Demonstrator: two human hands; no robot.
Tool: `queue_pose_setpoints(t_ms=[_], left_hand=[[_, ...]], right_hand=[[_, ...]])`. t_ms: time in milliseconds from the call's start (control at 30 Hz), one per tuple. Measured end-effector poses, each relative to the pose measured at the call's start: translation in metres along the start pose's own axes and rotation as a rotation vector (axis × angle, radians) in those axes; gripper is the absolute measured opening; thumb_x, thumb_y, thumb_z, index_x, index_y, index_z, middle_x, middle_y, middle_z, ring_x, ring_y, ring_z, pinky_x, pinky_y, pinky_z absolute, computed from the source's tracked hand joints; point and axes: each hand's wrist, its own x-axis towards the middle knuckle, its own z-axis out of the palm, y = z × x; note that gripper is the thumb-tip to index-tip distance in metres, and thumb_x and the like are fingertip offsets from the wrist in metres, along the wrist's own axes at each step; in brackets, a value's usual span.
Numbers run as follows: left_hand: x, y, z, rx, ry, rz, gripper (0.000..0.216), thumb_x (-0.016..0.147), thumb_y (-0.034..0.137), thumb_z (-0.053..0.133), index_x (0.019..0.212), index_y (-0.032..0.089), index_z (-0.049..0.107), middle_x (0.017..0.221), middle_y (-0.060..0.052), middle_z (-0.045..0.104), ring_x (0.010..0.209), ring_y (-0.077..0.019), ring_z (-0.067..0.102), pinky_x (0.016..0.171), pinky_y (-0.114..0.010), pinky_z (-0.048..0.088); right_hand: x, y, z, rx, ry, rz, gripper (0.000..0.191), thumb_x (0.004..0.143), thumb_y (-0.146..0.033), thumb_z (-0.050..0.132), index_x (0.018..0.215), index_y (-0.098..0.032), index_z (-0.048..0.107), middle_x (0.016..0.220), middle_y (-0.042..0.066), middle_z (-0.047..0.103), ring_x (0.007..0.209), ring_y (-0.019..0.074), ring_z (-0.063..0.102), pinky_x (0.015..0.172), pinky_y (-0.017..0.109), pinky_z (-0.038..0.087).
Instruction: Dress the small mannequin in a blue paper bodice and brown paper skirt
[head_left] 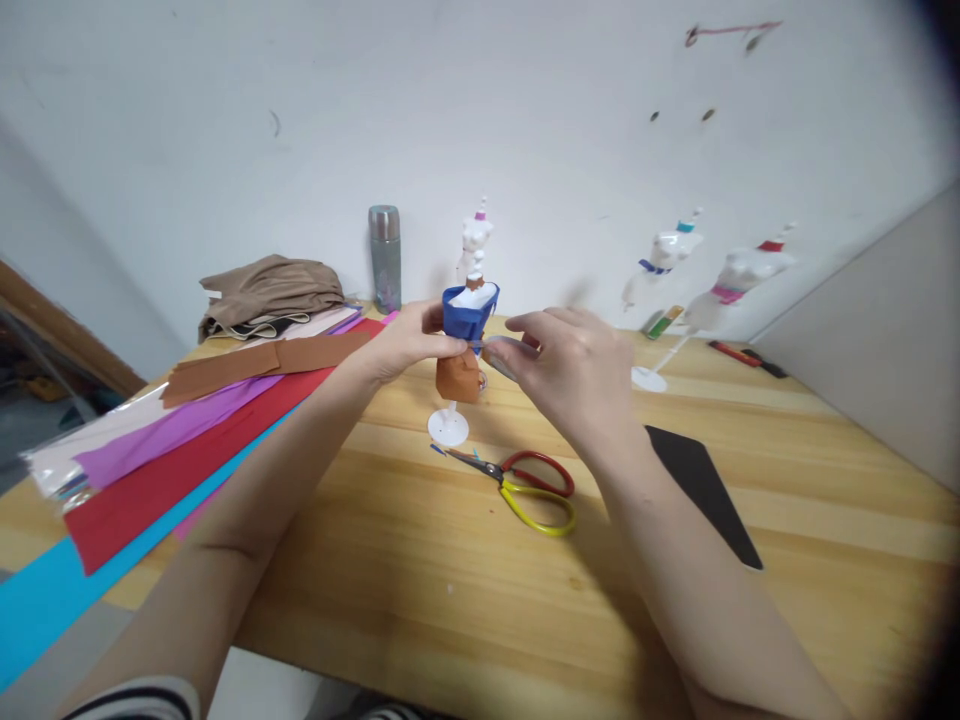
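Observation:
A small white dress form (476, 237) stands on a round white base (448, 428) in the middle of the table. Blue paper (467, 322) flares around its waist, and a brown paper piece (457, 376) wraps the part below. From the left side, my left hand (409, 345) grips the form, with the thumb across the front at the blue paper's lower edge and the fingers partly hidden behind. My right hand (566, 365) is closed in a pinch just right of the same spot. What lies between its fingertips is thin and too small to name.
Scissors (517, 480) with red and yellow handles lie in front. Crepe paper strips (217, 440) and folded brown cloth (274, 290) cover the left. A flask (385, 260) stands behind. Two more dress forms (671, 250) and a black flat piece (701, 490) are at right.

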Motion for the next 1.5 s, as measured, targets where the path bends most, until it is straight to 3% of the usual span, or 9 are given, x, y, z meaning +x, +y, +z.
queue_pose_setpoints(t_ms=[200, 600, 733, 900, 1133, 1300, 1500], left_hand=[[0.000, -0.001, -0.001, 0.000, -0.041, 0.018, 0.033, 0.063, 0.027, 0.081, 0.092, 0.016, 0.070, 0.090, -0.004, 0.076, 0.086, -0.0194, 0.070, 0.087, -0.035, 0.053], [0.001, 0.002, 0.001, -0.003, -0.076, -0.006, 0.039, 0.063, 0.027, 0.082, 0.097, 0.013, 0.069, 0.097, -0.009, 0.077, 0.093, -0.0252, 0.074, 0.092, -0.042, 0.055], [0.000, 0.003, 0.001, -0.038, -0.091, -0.012, 0.039, 0.063, 0.025, 0.082, 0.099, 0.014, 0.069, 0.100, -0.009, 0.078, 0.094, -0.0247, 0.075, 0.092, -0.040, 0.056], [-0.001, 0.000, -0.002, -0.133, -0.072, 0.011, 0.030, 0.064, 0.026, 0.082, 0.088, 0.013, 0.069, 0.085, -0.007, 0.077, 0.086, -0.0250, 0.076, 0.084, -0.038, 0.059], [-0.003, -0.002, -0.003, -0.165, -0.085, -0.009, 0.035, 0.063, 0.028, 0.085, 0.091, 0.014, 0.071, 0.091, -0.009, 0.077, 0.087, -0.0264, 0.075, 0.086, -0.042, 0.058], [-0.003, -0.004, -0.004, -0.178, -0.101, -0.005, 0.039, 0.061, 0.030, 0.087, 0.094, 0.014, 0.072, 0.092, -0.010, 0.077, 0.087, -0.0265, 0.074, 0.088, -0.042, 0.057], [-0.003, -0.005, -0.004, -0.230, -0.094, -0.009, 0.048, 0.060, 0.029, 0.090, 0.103, 0.014, 0.074, 0.111, -0.013, 0.077, 0.097, -0.0260, 0.073, 0.091, -0.040, 0.057]], right_hand=[[0.000, 0.004, -0.007, 0.080, -0.016, 0.005, 0.013, 0.086, -0.034, 0.073, 0.087, -0.021, 0.077, 0.079, 0.008, 0.075, 0.072, 0.0250, 0.067, 0.058, 0.033, 0.040], [0.003, 0.020, -0.010, 0.345, -0.056, -0.049, 0.022, 0.087, -0.043, 0.073, 0.092, -0.022, 0.078, 0.084, 0.008, 0.073, 0.070, 0.0237, 0.070, 0.065, 0.037, 0.053], [0.003, 0.023, -0.014, 0.410, -0.109, -0.027, 0.018, 0.082, -0.038, 0.077, 0.090, -0.022, 0.078, 0.086, 0.007, 0.074, 0.070, 0.0225, 0.069, 0.066, 0.037, 0.054], [0.003, 0.035, -0.021, 0.470, -0.080, 0.039, 0.016, 0.077, -0.035, 0.079, 0.088, -0.024, 0.078, 0.085, 0.005, 0.076, 0.073, 0.0232, 0.070, 0.070, 0.039, 0.055], [0.005, 0.039, -0.041, 0.615, -0.131, 0.156, 0.014, 0.080, -0.036, 0.069, 0.073, -0.025, 0.073, 0.072, 0.004, 0.075, 0.065, 0.0241, 0.068, 0.056, 0.036, 0.051], [0.007, 0.041, -0.045, 0.567, -0.212, 0.081, 0.015, 0.081, -0.037, 0.067, 0.073, -0.025, 0.071, 0.073, 0.005, 0.072, 0.068, 0.0242, 0.066, 0.060, 0.038, 0.050], [0.009, 0.049, -0.030, 0.442, -0.126, -0.062, 0.008, 0.080, -0.023, 0.066, 0.075, -0.027, 0.071, 0.078, 0.003, 0.070, 0.070, 0.0215, 0.065, 0.066, 0.037, 0.050]])
